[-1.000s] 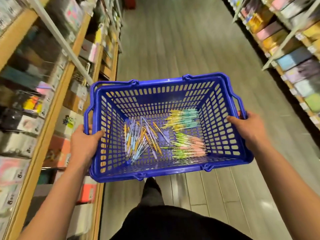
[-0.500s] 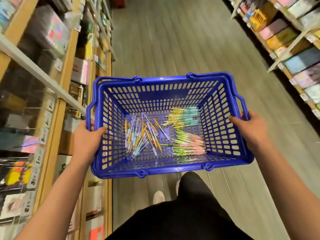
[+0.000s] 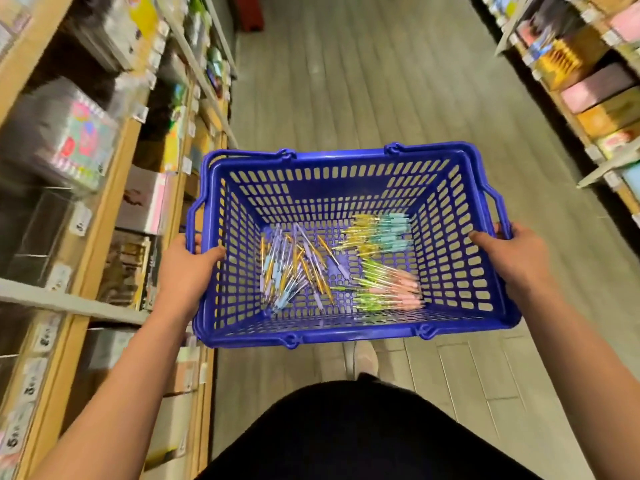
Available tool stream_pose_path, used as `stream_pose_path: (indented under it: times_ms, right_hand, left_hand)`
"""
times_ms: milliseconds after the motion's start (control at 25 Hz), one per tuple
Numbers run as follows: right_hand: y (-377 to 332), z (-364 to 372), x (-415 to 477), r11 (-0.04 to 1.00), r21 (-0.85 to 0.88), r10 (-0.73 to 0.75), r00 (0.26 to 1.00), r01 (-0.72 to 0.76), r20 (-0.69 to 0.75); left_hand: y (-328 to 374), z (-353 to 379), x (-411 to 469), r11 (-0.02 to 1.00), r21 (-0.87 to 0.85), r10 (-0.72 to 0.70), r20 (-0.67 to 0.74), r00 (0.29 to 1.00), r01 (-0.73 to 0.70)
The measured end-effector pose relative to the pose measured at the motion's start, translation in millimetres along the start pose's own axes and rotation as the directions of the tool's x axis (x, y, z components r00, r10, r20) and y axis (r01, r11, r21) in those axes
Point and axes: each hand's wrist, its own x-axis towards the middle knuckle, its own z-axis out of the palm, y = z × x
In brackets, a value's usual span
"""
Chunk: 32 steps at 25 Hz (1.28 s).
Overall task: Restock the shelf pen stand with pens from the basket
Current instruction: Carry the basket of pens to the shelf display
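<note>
While the basket [image 3: 346,336] is held out front in the aisle, nothing looks restocked yet, by my read: no pen stand shows among the blurred shelves [image 3: 114,188]. Left grip [image 3: 188,271] is clamped on the basket's left edge, and right grip [image 3: 509,251] is clamped on its right edge. All the pens [image 3: 298,271] lie on the basket floor between the two grips, touching neither, with a loose pile on the left and bundles toward the right edge.

Head-worn, facing forward-down, close above basket [image 3: 346,336]; aisle [image 3: 363,98] beyond, probably motion-blurred.
</note>
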Motion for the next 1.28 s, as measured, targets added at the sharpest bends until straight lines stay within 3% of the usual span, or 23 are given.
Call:
stream_pose_path:
  times_ms: [480,1000,1280]
  right_hand:
    - [-157,119,214,0.994,-0.101,-0.044,0.999,0.044,0.009]
    - [-364,299,430,0.988,-0.145,-0.059,0.995,0.047,-0.080]
    - [-454,375,597,0.990,-0.132,-0.063,0.997,0.057,-0.046]
  left_hand:
    - [100,101,247,0.997,-0.035,-0.075,0.031,0.997,0.076]
    - [247,161,577,1.000,0.006,0.019,0.011,1.000,-0.019]
    - [315,243,734,0.999,0.046,0.002,-0.017,1.000,-0.001]
